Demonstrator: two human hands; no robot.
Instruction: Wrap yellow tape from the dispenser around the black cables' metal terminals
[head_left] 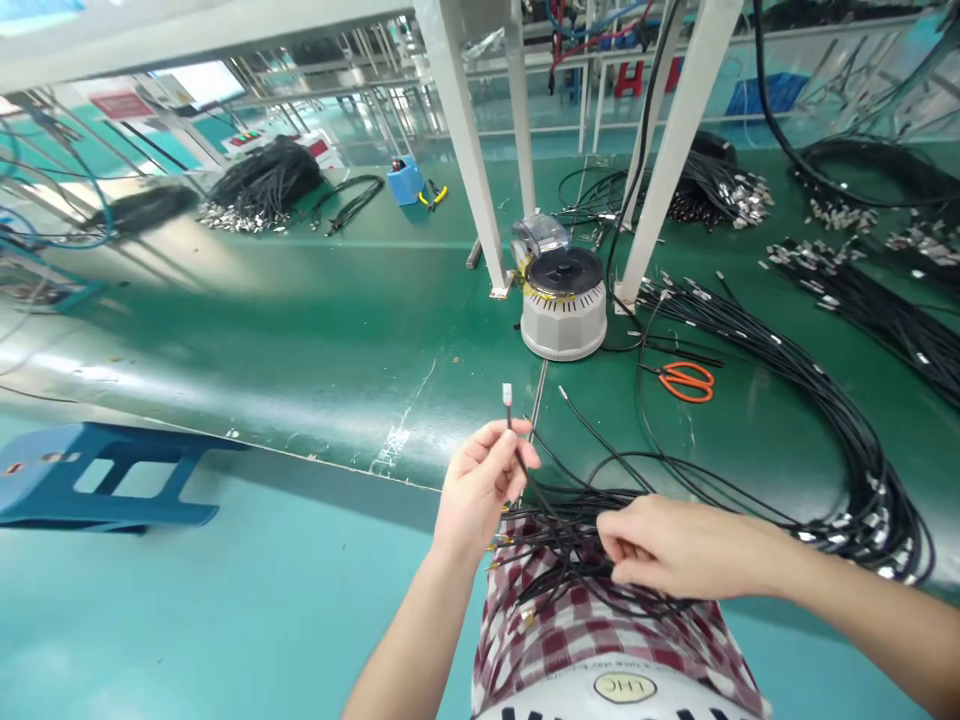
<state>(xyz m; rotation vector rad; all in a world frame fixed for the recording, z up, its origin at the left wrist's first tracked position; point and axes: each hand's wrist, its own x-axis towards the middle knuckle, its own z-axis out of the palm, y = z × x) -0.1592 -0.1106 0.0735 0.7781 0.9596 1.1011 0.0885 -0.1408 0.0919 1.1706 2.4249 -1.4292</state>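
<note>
My left hand (pixel 491 475) pinches a thin black cable between thumb and fingers, just below its white connector (pixel 507 394), which points up and away from me. A tangled bundle of black cables (pixel 559 540) lies across my lap and the table edge, with some brass-coloured ends at its left side. Over the right part of that bundle, my right hand (pixel 660 545) is closed with the fingers curled under; whatever they hold is hidden. A loose cable end (pixel 564 393) rests on the green table (pixel 360 320) beyond my hands.
Ahead stands a round white device with a black top (pixel 564 305), between white frame legs. Orange-handled scissors (pixel 686 382) lie to its right, beside a long cable bundle (pixel 810 400). More cable heaps (pixel 262 185), a blue box (pixel 405 180) and yellow-handled cutters (pixel 433 195) sit farther back. A blue stool (pixel 64 485) stands left.
</note>
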